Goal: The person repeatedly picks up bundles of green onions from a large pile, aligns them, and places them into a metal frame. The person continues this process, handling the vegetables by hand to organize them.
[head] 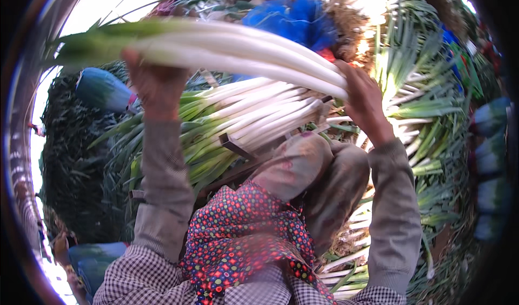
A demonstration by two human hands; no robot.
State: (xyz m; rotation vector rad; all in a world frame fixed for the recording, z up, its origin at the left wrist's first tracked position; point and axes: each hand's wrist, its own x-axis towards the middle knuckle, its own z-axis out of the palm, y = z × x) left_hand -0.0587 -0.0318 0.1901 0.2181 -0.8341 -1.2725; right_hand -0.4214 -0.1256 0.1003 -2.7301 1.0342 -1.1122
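Both my hands carry a few long leeks (243, 53), held crosswise above a stack of more leeks. My left hand (156, 80) grips them from below near the green leaf end, which is blurred. Around the white base ends wraps my right hand (363, 98), fingers on the far side. Below them, trimmed white-shanked leeks (251, 116) lie side by side on a metal frame (235, 144), their green tops pointing left. The frame stands just before my knees.
Leeks with long leaves (429, 98) are heaped along the right. Blue plastic sheeting (292, 21) lies beyond the stack. A dark pile of cut leaves (81, 155) fills the left, with a blue-wrapped bundle (105, 90) on it. More wrapped bundles (492, 155) line the far right.
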